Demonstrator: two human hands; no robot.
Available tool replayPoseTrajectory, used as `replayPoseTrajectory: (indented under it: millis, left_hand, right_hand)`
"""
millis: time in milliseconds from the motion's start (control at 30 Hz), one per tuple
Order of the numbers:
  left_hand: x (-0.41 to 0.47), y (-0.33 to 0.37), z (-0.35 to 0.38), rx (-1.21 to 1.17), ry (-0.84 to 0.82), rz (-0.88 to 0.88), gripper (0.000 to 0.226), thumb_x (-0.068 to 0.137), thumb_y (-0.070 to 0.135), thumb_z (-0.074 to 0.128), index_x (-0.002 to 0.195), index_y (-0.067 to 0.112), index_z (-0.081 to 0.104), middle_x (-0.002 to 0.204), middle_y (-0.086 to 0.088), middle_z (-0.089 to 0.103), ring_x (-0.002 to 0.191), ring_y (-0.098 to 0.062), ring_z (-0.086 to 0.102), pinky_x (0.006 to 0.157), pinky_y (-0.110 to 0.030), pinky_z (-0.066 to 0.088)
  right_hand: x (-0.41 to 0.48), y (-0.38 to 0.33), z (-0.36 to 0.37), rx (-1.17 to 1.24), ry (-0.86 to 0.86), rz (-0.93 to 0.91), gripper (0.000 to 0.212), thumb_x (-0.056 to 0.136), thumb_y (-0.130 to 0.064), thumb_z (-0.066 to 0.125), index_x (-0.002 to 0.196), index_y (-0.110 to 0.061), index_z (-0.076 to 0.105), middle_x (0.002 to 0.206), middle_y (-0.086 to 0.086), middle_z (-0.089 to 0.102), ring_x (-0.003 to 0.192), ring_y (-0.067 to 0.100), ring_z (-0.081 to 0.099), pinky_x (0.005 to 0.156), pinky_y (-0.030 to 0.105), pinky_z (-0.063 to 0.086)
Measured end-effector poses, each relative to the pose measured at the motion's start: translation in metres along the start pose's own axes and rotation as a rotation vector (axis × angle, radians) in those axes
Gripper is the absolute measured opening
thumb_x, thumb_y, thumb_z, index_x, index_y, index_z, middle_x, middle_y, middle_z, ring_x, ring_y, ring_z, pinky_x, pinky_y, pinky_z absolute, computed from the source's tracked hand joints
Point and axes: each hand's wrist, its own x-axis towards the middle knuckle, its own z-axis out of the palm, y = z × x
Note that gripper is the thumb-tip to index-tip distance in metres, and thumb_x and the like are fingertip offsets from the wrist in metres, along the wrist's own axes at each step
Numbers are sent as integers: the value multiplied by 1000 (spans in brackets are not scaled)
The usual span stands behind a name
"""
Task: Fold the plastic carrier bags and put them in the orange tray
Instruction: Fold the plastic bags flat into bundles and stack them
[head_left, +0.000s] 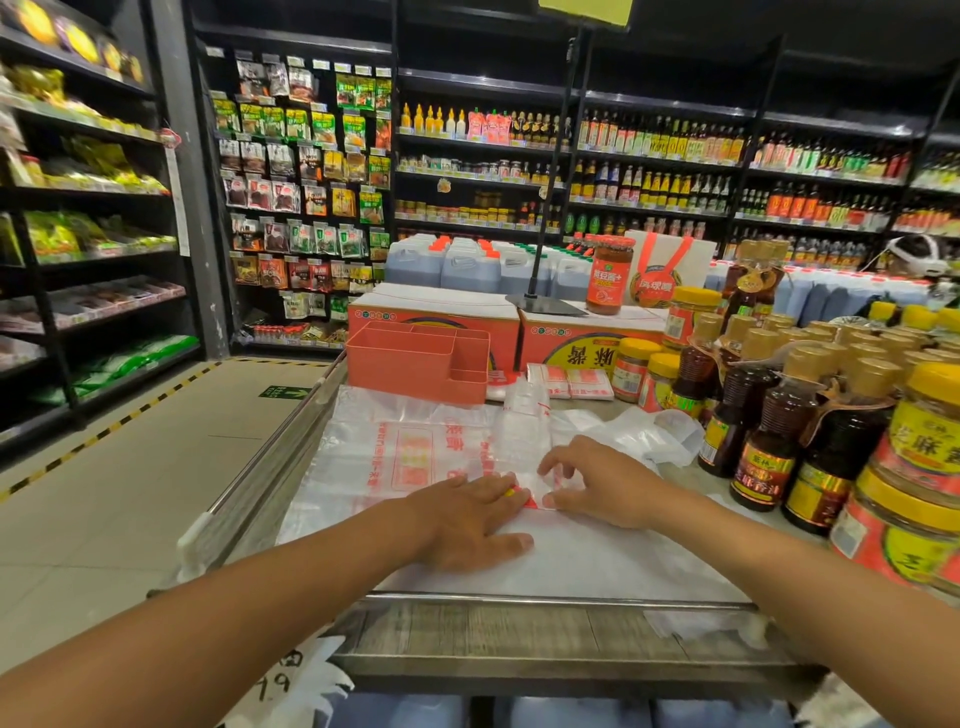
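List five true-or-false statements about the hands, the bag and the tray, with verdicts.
1. The left hand lies flat on the plastic bag. True.
2. The right hand holds a bottle. False: its curled fingers pinch the bag.
3. The orange tray stands beyond the bag, farther from the person. True.
4. The sauce bottles stand left of the bag. False: they stand on its right.
5. Both hands are inside the tray. False: both are on the bag.
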Motion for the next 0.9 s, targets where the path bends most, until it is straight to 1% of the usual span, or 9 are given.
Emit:
replayPoseTrajectory:
  millis: [133,267,367,467,533,600,667,733,900]
  left_hand:
    - [-1,0,-1,-5,-8,-3,77,100,74,13,163,35,-7,170,11,-13,156,-7,-13,126,-36,-8]
    - [0,-1,0,-12,-11,-8,77,99,75,13,163,36,-7,170,13,-14,156,-7,-13,127,-36,-8]
    - [-1,0,-1,-22,-11,-9,76,100,73,15,163,36,-7,170,14,-14,155,-6,-13,126,-36,-8]
    - [-2,2,-2,-25,-2,-11,75,102,71,17,163,34,-6,170,13,-13,156,-7,-13,126,-36,-8]
    - [-2,2,-3,-26,4,-12,74,102,70,18,163,34,-5,170,12,-12,156,-8,-12,126,-36,-8]
    - [-2,2,-3,-27,5,-10,74,103,69,18,163,34,-4,170,12,-12,156,-8,-12,126,-36,-8]
    - [-2,2,-3,-30,7,-9,74,103,69,18,163,34,-4,170,11,-11,156,-8,-12,126,-36,-8]
    - [-3,2,-2,-31,9,-9,74,103,69,19,164,33,-3,171,10,-11,156,-8,-11,127,-36,-8]
    - [-2,1,-1,-24,36,-6,74,103,68,21,164,33,-1,171,10,-8,157,-9,-9,127,-36,-6]
  right_hand:
    - [8,3,5,-142,-85,-86,40,106,-37,43,144,-46,49,103,-10,44,95,12,49,87,39,46]
    - [23,0,3,-269,-83,-82,51,106,-27,33,154,-47,35,103,-7,43,94,13,45,77,34,36]
    - [40,-4,2,-291,-55,-49,53,107,-36,32,158,-45,23,121,2,56,108,23,56,81,36,42]
    - [62,-7,-2,-280,15,17,61,106,-49,35,162,-37,14,144,8,55,126,29,57,95,42,50]
    - [74,-10,-5,-270,20,82,65,105,-56,35,162,-32,16,153,9,47,132,31,53,99,44,49]
    - [84,-11,-3,-295,8,135,64,104,-60,32,159,-29,27,157,10,39,136,31,48,102,46,48]
    - [91,-10,2,-308,6,165,63,102,-63,29,152,-26,41,153,10,40,136,31,45,103,48,44]
    - [96,-8,9,-300,-18,191,65,102,-64,27,149,-23,45,156,8,38,141,30,38,110,51,37]
    - [99,-1,22,-237,-101,273,75,101,-68,16,159,-22,28,169,2,20,154,26,20,123,56,14]
